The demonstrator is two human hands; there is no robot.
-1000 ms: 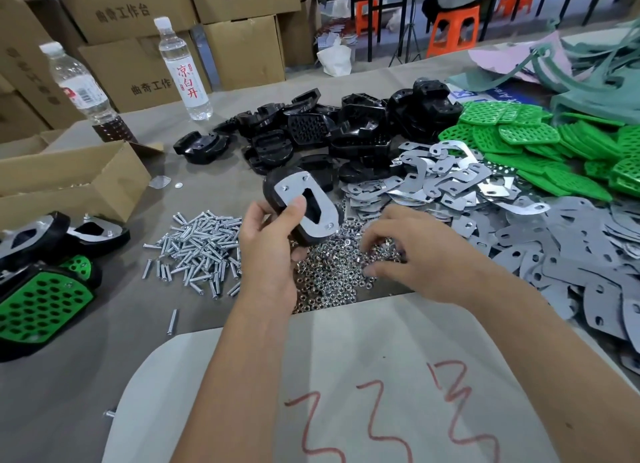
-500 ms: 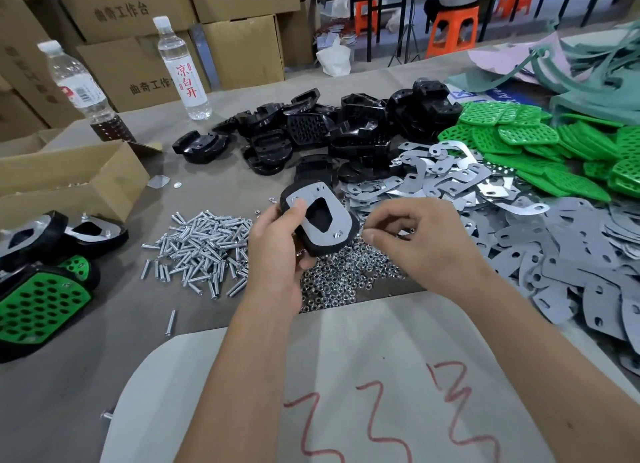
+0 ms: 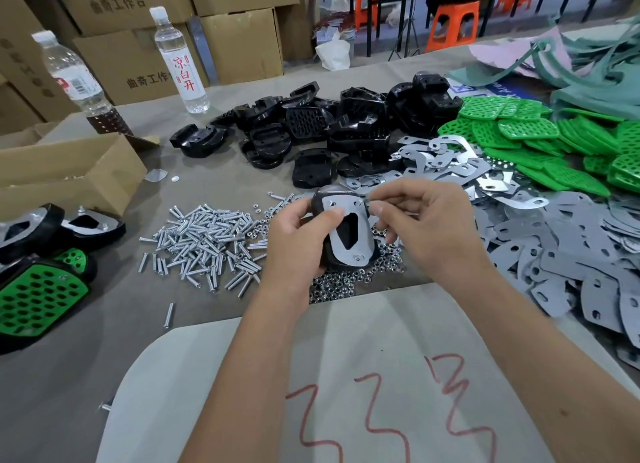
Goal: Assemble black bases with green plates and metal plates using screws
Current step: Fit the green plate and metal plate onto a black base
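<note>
A small manual assembly workshop or factory floor is shown. The tabletop [image 3: 214,157] is covered with bulk heaps of identical parts: black bases [image 3: 332,126] at upper centre, green plates [image 3: 540,140] at upper right, metal plates [image 3: 571,254] at right, loose screws [image 3: 204,240] and nuts [image 3: 339,286] at centre. Stacked cardboard cartons [image 3: 239,43] printed with Chinese characters are seen along the top edge, with orange plastic stools [image 3: 453,22] behind.

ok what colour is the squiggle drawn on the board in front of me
Red, a zigzag squiggle on the pale grey board, clearest in the head view.
</note>
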